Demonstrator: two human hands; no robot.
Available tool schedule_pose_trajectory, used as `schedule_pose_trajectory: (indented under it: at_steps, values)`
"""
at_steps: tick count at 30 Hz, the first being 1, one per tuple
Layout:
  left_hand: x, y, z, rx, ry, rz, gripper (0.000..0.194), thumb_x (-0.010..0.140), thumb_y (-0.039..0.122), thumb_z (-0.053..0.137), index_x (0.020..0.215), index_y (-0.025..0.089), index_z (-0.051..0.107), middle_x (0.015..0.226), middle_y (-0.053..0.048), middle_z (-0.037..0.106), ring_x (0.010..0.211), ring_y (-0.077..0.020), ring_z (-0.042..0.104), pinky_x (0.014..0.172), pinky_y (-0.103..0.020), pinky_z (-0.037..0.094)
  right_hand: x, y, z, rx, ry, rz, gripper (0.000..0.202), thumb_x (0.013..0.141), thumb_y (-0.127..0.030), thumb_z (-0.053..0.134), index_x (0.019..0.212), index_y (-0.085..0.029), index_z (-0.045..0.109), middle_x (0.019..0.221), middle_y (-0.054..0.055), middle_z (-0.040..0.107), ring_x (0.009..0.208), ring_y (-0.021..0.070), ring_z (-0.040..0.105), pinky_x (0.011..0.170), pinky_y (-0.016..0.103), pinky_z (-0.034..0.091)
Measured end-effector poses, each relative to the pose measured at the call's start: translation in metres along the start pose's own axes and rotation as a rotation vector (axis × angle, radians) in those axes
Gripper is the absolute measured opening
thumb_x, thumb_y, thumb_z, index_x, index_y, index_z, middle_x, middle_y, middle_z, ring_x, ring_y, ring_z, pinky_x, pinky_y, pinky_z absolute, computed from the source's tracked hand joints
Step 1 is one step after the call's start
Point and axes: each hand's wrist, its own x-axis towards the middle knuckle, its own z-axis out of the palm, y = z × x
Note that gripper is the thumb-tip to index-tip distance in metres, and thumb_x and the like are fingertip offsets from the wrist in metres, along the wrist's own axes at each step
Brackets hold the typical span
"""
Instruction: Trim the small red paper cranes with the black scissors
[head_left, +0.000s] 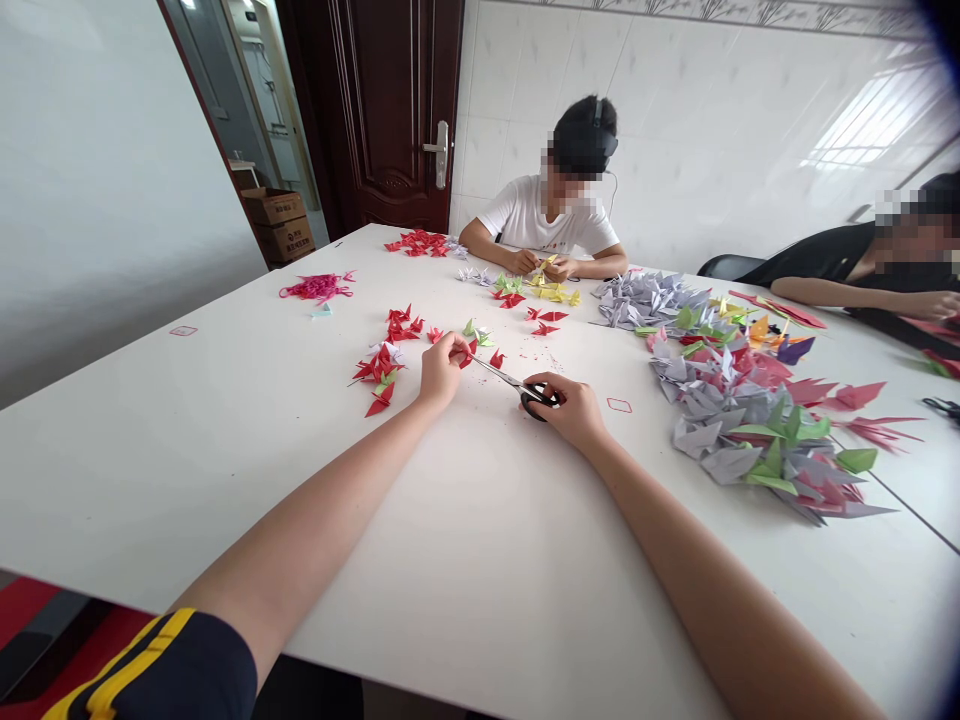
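Between the fingers of my left hand (442, 368) is a small red paper crane (469, 352), partly hidden by the fingertips. My right hand (574, 408) grips black-handled scissors (541, 398), whose blades point left and reach the crane. Whether the blades touch the paper I cannot tell. Just beyond the hands lie a loose red crane (497, 359) and a few green and white ones (477, 334). To the left of my left hand sits a loose cluster of red cranes (381, 364). Tiny paper bits (551, 355) are scattered past the scissors.
A large heap of grey, pink and green cranes (739, 400) covers the table's right side. Pink string (319, 287) lies at the far left. Across the white table (187, 430), a person in a white shirt (551, 215) handles a yellow crane; another person (840, 260) sits at right.
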Motion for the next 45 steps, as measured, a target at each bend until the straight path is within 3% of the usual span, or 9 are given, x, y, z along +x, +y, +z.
schedule_pose_trajectory:
  at_steps: [19,33,45]
  values:
    - [-0.0012,0.0028,-0.0018,0.048,0.014,0.011,0.020,0.072,0.000,0.045,0.070,0.020,0.050,0.071,0.001,0.059,0.068,-0.0130,0.053,0.065,-0.024,0.040,-0.0006,0.0003,0.0014,-0.049,0.009,-0.015,0.032,0.070,-0.037,0.067,0.100,-0.029,0.075,0.073,-0.002,0.063,0.061,0.0139,0.048,0.060,0.027,0.035]
    - [-0.0004,0.0007,-0.0013,0.033,0.004,-0.012,0.023,0.070,-0.001,0.043,0.072,0.019,0.052,0.074,0.000,0.061,0.074,-0.0132,0.059,0.069,-0.024,0.044,-0.0014,-0.0012,0.0013,-0.063,0.019,-0.023,0.031,0.070,-0.037,0.067,0.098,-0.028,0.075,0.070,-0.002,0.062,0.060,0.0136,0.048,0.060,0.026,0.036]
    - [-0.0046,0.0012,-0.0042,0.087,-0.077,0.067,0.025,0.064,-0.001,0.040,0.072,0.021,0.049,0.072,0.000,0.058,0.071,-0.0131,0.057,0.068,-0.024,0.046,0.0001,0.0015,-0.0007,-0.095,-0.019,-0.040,0.033,0.070,-0.038,0.066,0.100,-0.027,0.076,0.070,-0.002,0.062,0.060,0.0142,0.050,0.058,0.026,0.034]
